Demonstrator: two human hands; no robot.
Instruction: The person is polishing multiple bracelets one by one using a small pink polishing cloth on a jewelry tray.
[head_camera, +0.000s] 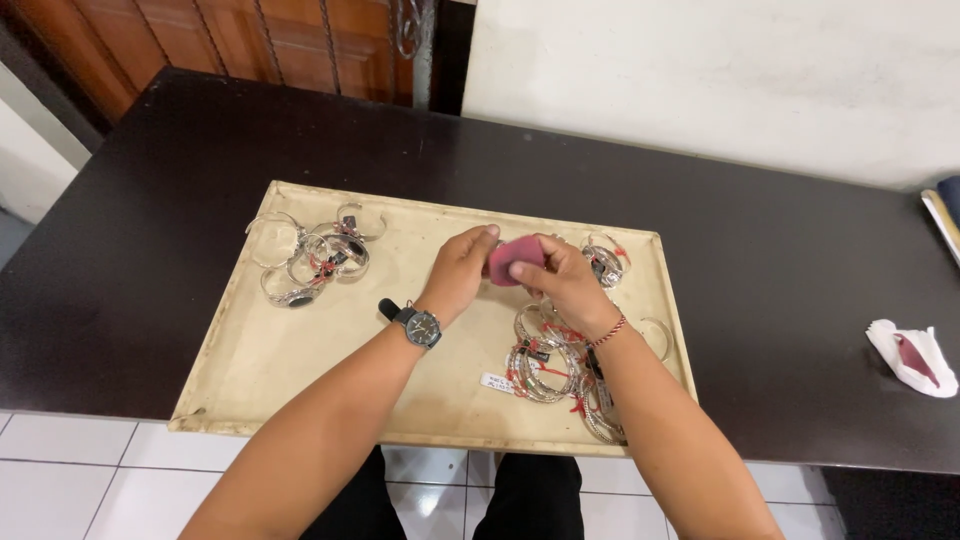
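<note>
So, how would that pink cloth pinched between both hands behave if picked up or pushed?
The pink cloth looks soft and bunched between the left hand and right hand, so probably floppy and light. Pushed across the tray, it would likely crumple rather than roll.

Blk wristwatch (421, 325) on L, red string bracelet (608, 330) R.

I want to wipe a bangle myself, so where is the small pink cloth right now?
The small pink cloth is pinched between the left hand and right hand, above the middle of the beige tray.
</note>
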